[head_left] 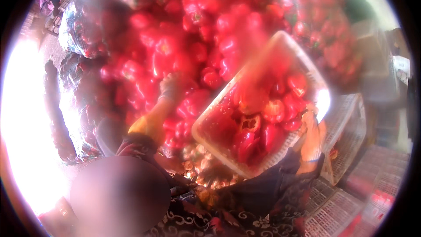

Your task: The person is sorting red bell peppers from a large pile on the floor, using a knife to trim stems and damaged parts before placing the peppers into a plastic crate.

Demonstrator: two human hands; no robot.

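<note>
Red bell peppers (153,63) form a large heap in front of me. My left hand (169,85) reaches into this heap, touching or just above the peppers; its fingers are blurred. A pale plastic crate (219,94) lies aslant on the right side of the heap. Inside it are several red peppers, among them a cut one (251,123) with its hollow showing. My right hand (311,138) is at the crate's right side, over its rim, fingers curled together. What those fingers hold, if anything, I cannot make out.
Pale pepper scraps (201,162) lie below the crate, close to my body. Another white crate (344,136) stands to the right, with more crates (335,213) at the lower right. Filled mesh sacks (81,30) line the left. A blurred oval (120,197) covers the lower left.
</note>
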